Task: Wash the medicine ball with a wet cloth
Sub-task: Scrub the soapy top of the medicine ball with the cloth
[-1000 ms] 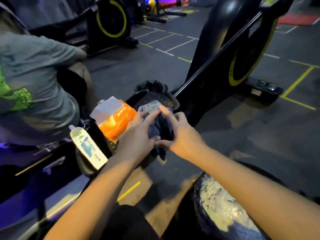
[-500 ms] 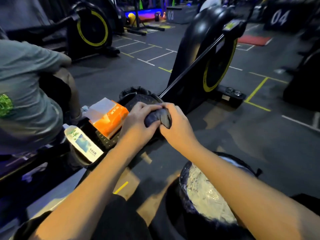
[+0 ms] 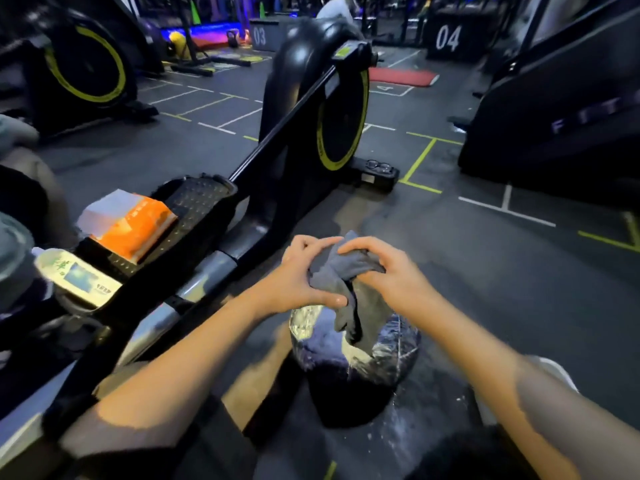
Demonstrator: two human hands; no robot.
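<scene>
Since the earlier frames both hands had come off the rower footplate with the cloth (image 3: 341,271) and ended up over the ball (image 3: 356,355); the view had also tipped up, showing more of the gym.

Left to right: bottle (image 3: 78,278) lay on the rower (image 3: 311,109) frame at far left, orange pack (image 3: 133,223) on the footplate just beside it. Left hand (image 3: 298,275) had its grip clenched on the bunched top of the cloth, thumb under. Right hand (image 3: 388,268) pinched the same bunch from the other side, fingers curled over it. A loose tail of cloth hung down between them and appeared to touch the top of the ball, though contact couldn't be confirmed. Ball sat on the floor between the person's legs, dark, with pale streaky residue across its top.

Read: cloth-prep step, wringing or refolding; wiping seemingly not begun. Next move likely needs the cloth flattened into a pad, one hand pressing it on the ball, the other steadying the ball so it doesn't roll.
</scene>
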